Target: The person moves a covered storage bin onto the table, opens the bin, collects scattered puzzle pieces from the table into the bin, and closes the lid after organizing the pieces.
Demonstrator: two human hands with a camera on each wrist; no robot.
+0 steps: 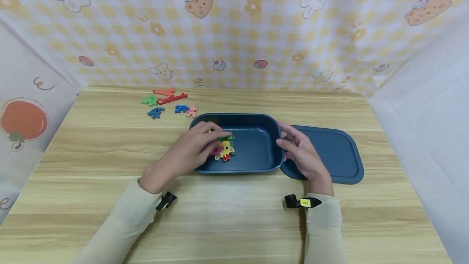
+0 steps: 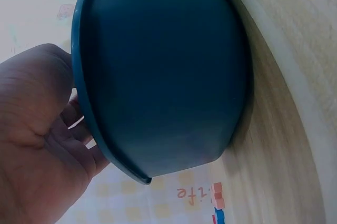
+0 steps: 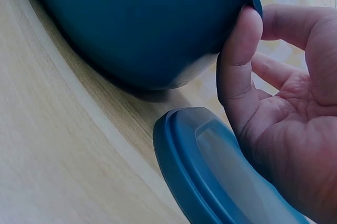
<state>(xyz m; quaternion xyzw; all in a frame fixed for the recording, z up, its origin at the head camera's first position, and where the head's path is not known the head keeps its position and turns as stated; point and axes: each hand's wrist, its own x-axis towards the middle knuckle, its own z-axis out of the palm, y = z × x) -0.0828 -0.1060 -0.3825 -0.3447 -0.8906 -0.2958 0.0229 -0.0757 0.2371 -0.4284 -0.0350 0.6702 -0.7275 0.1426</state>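
Observation:
A dark blue rectangular box (image 1: 253, 171) stands on the table, its open top facing up. My left hand (image 1: 192, 146) reaches over its left end, fingers bent round a few colourful puzzle pieces (image 1: 225, 150): a yellow one with an animal face, a purple one and green ones. The fingers hide part of these pieces. In the left wrist view the box wall hides the fingertips. On the other end, my right hand (image 1: 302, 152) grips the box's rim, with digits on either side of it, seen also in the right wrist view.
A flat dark blue lid (image 1: 338, 154) lies to the right, partly beneath the right hand and the box's end. Several loose puzzle pieces, among them a red strip (image 1: 172, 98) and a blue piece (image 1: 156, 113), lie at the back left. A patterned curtain (image 1: 234, 31) hangs behind the table.

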